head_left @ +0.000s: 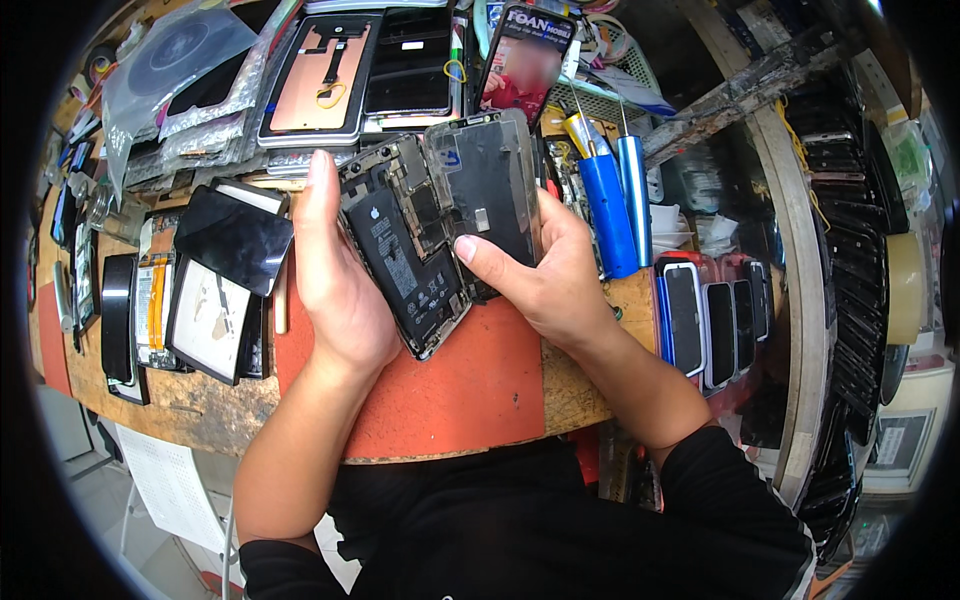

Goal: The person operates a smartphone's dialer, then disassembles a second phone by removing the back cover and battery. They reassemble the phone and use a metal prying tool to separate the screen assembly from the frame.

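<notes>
Phone chassis [408, 270] w/ batt. exposed: gripping in L hand [345, 295] above orange mat [460, 390]; pinching screen panel [495, 175] w/ R hand [560, 275], resting thumb on inner side, prob. curling other fingers behind.

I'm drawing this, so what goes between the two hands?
The head view shows an opened phone body with its black battery, and a dark panel beside it, between the left hand and right hand.

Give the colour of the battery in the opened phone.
The battery is black; it shows best in the head view.
</notes>
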Demonstrator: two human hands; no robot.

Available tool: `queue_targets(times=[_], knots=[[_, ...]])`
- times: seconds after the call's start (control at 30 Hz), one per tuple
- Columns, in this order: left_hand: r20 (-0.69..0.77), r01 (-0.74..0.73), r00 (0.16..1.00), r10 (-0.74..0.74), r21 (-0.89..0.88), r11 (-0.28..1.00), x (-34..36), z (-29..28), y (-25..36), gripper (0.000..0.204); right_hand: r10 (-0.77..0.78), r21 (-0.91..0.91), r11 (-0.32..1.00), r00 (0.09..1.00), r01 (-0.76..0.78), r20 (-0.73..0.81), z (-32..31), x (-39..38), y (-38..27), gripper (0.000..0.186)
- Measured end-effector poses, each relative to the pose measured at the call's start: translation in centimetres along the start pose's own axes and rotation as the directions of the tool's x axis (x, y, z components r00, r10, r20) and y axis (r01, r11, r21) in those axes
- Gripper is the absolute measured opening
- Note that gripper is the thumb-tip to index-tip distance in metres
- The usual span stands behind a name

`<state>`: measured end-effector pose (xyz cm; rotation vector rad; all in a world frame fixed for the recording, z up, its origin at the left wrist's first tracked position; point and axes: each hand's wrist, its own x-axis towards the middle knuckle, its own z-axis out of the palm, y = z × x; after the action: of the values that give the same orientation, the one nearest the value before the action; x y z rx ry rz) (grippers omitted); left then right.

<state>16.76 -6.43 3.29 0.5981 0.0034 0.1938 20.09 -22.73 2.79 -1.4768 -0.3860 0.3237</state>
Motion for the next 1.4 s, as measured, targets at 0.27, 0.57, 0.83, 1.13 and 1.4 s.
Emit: queue_targets(times=[0.27, 0.57, 0.83, 1.13, 1.4], knots=[[-0.023, -0.052, 0.998, 0.053, 0.056, 0.997, -0.4, -0.6, -0.4, 0.057, -0.122, -0.1, 0.988, 0.99, 0.115, -0.071, 0.3, -0.7, -0.5, 0.039], [0.109, -0.083, 0.992, 0.071, 0.11, 0.99, -0.9, -1.5, -1.1, 0.063, -0.158, -0.163, 0.979, 0.963, 0.123, -0.22, 0.5, -0.9, -0.2, 0.021], [-0.003, 0.047, 0.999, -0.047, -0.002, 0.999, 0.0, -1.2, 0.0, 0.067, -0.299, -0.292, 0.922, 0.947, 0.254, -0.121, 0.1, -1.2, -0.5, 0.024], [-0.063, 0.036, 0.997, -0.041, -0.078, 0.996, 1.3, -2.0, 2.0, 0.075, -0.251, -0.104, 0.963, 0.968, 0.248, -0.018, 0.0, -1.2, -0.3, 0.035], [-0.158, 0.0, 0.987, -0.009, -0.053, 0.999, 1.3, -1.7, 1.9, 0.073, -0.07, 0.138, 0.988, 0.997, 0.066, 0.025, -0.3, -0.2, 0.8, 0.038]])
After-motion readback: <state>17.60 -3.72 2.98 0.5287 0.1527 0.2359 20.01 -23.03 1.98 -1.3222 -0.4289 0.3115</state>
